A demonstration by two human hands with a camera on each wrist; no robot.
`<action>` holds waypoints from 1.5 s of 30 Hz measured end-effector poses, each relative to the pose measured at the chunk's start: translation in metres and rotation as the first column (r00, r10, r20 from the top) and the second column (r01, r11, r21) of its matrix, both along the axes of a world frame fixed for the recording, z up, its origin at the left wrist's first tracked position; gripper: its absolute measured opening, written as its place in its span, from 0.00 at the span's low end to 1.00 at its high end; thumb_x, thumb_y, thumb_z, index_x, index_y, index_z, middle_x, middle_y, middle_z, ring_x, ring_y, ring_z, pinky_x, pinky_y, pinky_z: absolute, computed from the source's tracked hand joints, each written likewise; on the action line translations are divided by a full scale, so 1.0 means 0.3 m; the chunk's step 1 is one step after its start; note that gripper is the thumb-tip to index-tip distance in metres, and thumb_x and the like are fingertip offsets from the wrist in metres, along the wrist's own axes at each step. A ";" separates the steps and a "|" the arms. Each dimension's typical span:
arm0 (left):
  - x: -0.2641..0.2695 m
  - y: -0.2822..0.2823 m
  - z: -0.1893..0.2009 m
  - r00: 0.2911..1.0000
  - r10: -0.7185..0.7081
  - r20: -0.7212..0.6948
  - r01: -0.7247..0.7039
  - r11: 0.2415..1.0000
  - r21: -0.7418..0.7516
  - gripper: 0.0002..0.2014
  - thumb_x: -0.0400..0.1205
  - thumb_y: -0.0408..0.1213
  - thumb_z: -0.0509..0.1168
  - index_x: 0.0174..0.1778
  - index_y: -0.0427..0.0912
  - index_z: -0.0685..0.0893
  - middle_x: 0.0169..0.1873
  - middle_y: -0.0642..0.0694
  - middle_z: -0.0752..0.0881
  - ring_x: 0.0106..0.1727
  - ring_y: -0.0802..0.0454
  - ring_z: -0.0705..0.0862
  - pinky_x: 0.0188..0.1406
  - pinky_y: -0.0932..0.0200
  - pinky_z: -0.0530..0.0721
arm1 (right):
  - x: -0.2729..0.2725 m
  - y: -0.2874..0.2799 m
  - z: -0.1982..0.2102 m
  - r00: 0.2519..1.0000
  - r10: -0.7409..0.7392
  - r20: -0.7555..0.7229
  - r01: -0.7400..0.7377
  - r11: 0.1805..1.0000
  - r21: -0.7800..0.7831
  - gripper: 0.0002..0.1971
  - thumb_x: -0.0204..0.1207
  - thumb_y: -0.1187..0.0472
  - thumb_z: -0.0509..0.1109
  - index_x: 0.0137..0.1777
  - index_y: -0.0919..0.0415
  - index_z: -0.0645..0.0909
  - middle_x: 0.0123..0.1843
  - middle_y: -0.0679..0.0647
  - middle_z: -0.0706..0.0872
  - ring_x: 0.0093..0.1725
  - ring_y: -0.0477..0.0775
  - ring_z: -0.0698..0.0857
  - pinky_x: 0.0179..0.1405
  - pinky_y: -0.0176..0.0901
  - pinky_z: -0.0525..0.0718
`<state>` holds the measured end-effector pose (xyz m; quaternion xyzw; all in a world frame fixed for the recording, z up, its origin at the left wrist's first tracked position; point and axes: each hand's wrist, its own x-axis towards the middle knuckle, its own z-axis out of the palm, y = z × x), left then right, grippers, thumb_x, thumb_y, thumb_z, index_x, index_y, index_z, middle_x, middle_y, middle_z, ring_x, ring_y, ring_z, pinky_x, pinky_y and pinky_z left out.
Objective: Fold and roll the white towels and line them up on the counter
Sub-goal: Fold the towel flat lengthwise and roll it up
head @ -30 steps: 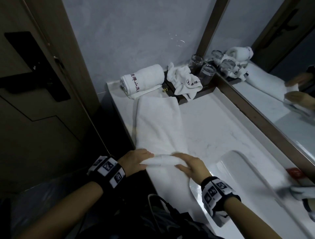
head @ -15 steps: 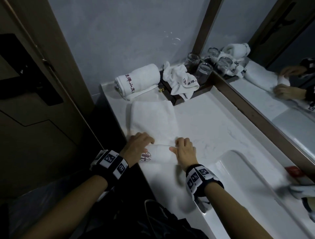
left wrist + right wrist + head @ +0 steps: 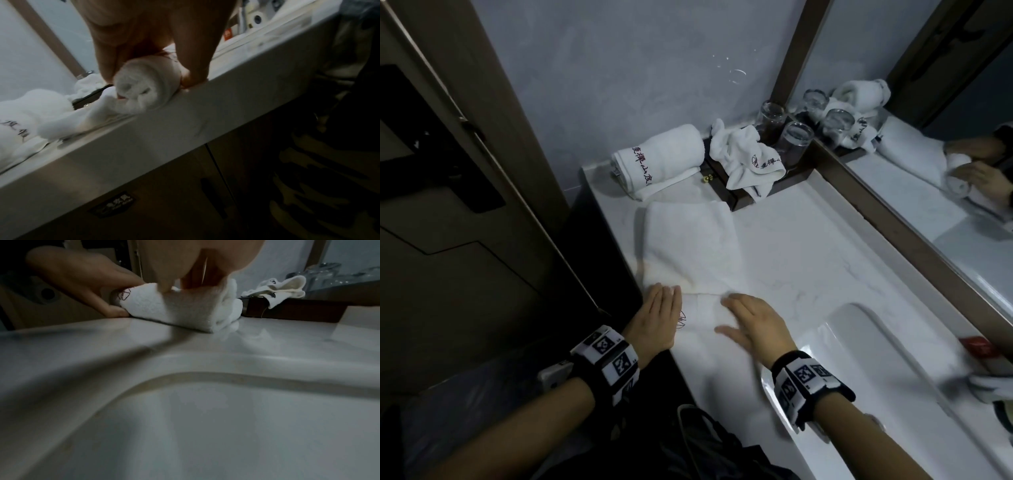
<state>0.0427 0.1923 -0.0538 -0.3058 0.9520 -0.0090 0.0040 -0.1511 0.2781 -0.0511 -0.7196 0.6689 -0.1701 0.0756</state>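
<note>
A white towel point(image 3: 688, 246) lies folded lengthwise on the counter point(image 3: 808, 260), and its near end is wound into a roll point(image 3: 702, 313) with a red logo showing. My left hand point(image 3: 659, 315) presses flat on the roll's left end, fingers straight, thumb at the near side point(image 3: 193, 78). My right hand point(image 3: 753, 325) lies flat on the right end, fingers spread. The roll's spiral end point(image 3: 141, 84) sits by the counter's front edge. A finished rolled towel point(image 3: 661, 154) lies at the back wall. A crumpled white towel point(image 3: 746, 157) hangs over a dark tray point(image 3: 736, 198).
Two glasses point(image 3: 796, 140) stand on the tray in the back corner. The sink basin point(image 3: 876, 377) opens just right of my right hand. A mirror point(image 3: 928, 192) runs along the right. A dark door point(image 3: 448, 205) stands left. A red packet point(image 3: 977, 346) lies beyond the sink.
The roll has grown and travelled away from me along the towel. My fingers went from curled round the rolled edge to lying flat on top.
</note>
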 end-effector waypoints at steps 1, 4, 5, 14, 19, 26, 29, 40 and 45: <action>-0.005 0.009 -0.005 1.000 0.015 0.004 -0.015 1.000 -0.007 0.24 0.78 0.26 0.44 0.55 0.35 0.86 0.39 0.35 0.91 0.44 0.41 0.90 0.48 0.50 0.89 | -0.009 0.000 0.005 0.999 0.032 -0.044 -0.031 0.999 0.018 0.25 0.60 0.51 0.83 0.55 0.63 0.86 0.54 0.55 0.89 0.55 0.57 0.88 0.54 0.51 0.87; -0.003 0.013 -0.031 0.999 0.031 0.027 -0.027 0.991 -0.134 0.18 0.83 0.24 0.40 0.55 0.34 0.75 0.43 0.29 0.89 0.48 0.36 0.89 0.49 0.45 0.89 | -0.013 -0.009 0.007 0.998 0.027 -0.053 -0.022 0.996 0.087 0.30 0.52 0.57 0.87 0.56 0.61 0.85 0.55 0.55 0.89 0.52 0.59 0.88 0.51 0.51 0.87; 0.004 0.013 -0.042 1.000 0.008 0.014 -0.006 0.986 -0.166 0.17 0.83 0.24 0.42 0.54 0.34 0.76 0.45 0.29 0.89 0.50 0.36 0.89 0.50 0.44 0.88 | -0.011 -0.013 0.002 1.000 0.007 -0.015 -0.005 0.993 0.115 0.30 0.52 0.60 0.86 0.57 0.62 0.85 0.56 0.56 0.88 0.53 0.61 0.88 0.53 0.51 0.85; 0.006 -0.014 0.039 0.979 0.034 -0.200 -0.005 0.989 0.146 0.25 0.49 0.34 0.81 0.43 0.38 0.88 0.36 0.45 0.88 0.35 0.49 0.88 0.35 0.62 0.87 | -0.035 -0.054 -0.003 0.937 -0.268 0.223 0.202 0.939 0.278 0.26 0.58 0.53 0.80 0.59 0.46 0.83 0.62 0.45 0.84 0.73 0.48 0.69 0.70 0.36 0.66; 0.069 -0.087 0.065 0.933 0.208 -0.293 0.003 0.812 0.584 0.22 0.72 0.37 0.72 0.62 0.41 0.80 0.59 0.46 0.84 0.61 0.52 0.81 0.63 0.64 0.73 | -0.073 -0.064 0.011 0.751 -0.433 0.498 0.129 0.837 0.532 0.17 0.56 0.51 0.80 0.45 0.34 0.84 0.53 0.39 0.86 0.55 0.42 0.83 0.51 0.28 0.77; 0.065 -0.188 0.069 0.902 0.378 -0.208 -0.058 0.583 0.810 0.12 0.76 0.41 0.70 0.54 0.50 0.82 0.49 0.53 0.83 0.56 0.53 0.82 0.57 0.65 0.75 | -0.077 -0.123 -0.013 0.560 -0.623 0.546 0.267 0.760 0.593 0.17 0.64 0.44 0.78 0.48 0.47 0.78 0.56 0.46 0.81 0.53 0.48 0.81 0.42 0.35 0.74; 0.031 -0.173 0.056 0.937 0.248 -0.245 -0.068 0.820 0.569 0.14 0.80 0.30 0.62 0.61 0.40 0.81 0.58 0.44 0.81 0.57 0.44 0.81 0.59 0.55 0.78 | -0.061 -0.190 -0.009 0.581 -0.652 0.488 0.328 0.736 0.593 0.20 0.68 0.44 0.75 0.50 0.55 0.72 0.52 0.52 0.78 0.43 0.47 0.78 0.34 0.35 0.72; -0.022 -0.079 0.025 0.983 -0.048 -0.176 0.052 0.998 0.022 0.20 0.67 0.34 0.59 0.52 0.41 0.89 0.46 0.44 0.91 0.51 0.48 0.89 0.55 0.53 0.87 | 0.026 -0.237 0.016 0.930 -0.360 -0.081 0.361 0.933 0.002 0.12 0.77 0.62 0.68 0.54 0.71 0.78 0.48 0.66 0.82 0.43 0.67 0.82 0.40 0.52 0.79; -0.021 -0.133 0.061 0.979 -0.005 -0.202 0.045 0.979 0.197 0.36 0.43 0.44 0.84 0.49 0.41 0.90 0.43 0.47 0.91 0.47 0.51 0.90 0.41 0.60 0.89 | -0.003 -0.140 -0.010 0.993 -0.109 0.041 0.112 0.991 -0.070 0.20 0.62 0.57 0.82 0.51 0.67 0.85 0.50 0.63 0.89 0.51 0.63 0.88 0.51 0.54 0.88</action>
